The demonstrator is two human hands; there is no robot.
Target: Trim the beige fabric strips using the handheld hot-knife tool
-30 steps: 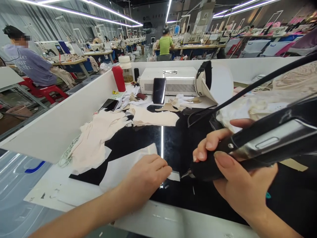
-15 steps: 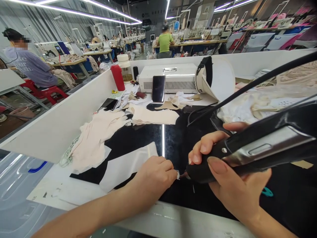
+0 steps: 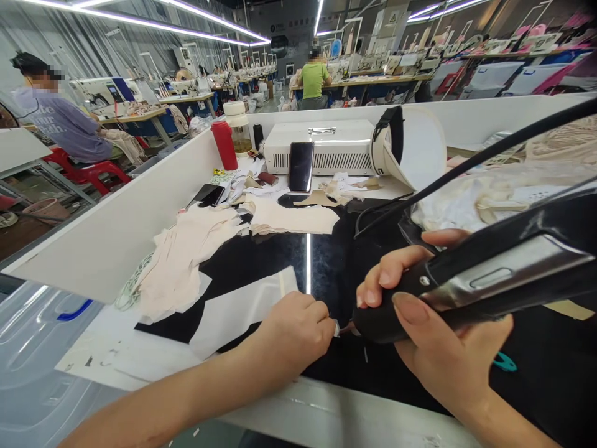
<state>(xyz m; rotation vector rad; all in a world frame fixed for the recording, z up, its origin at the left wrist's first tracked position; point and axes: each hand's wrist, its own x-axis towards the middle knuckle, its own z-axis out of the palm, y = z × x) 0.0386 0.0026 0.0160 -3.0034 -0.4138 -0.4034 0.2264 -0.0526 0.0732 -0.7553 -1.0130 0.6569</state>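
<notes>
"Which colours are carried by the handheld tool (image 3: 494,295)?"

"Its body is coloured black, and a silver panel (image 3: 517,267) is set along it."

"How is the tabletop (image 3: 261,255) coloured?"

"A glossy black is shown, crossed by a white streak (image 3: 308,264) and edged in white."

"And the things around?"

"The sheet (image 3: 237,312) is white, banded with cream near one end. The fabric pieces (image 3: 181,255) are tinted pale pink, the tumbler (image 3: 224,146) red, the clip (image 3: 505,362) teal."

"Is any pattern seen?"

"The white box (image 3: 284,142) is lined with dark slots (image 3: 342,163), and a purple shirt (image 3: 77,127) is lettered in white."
</notes>
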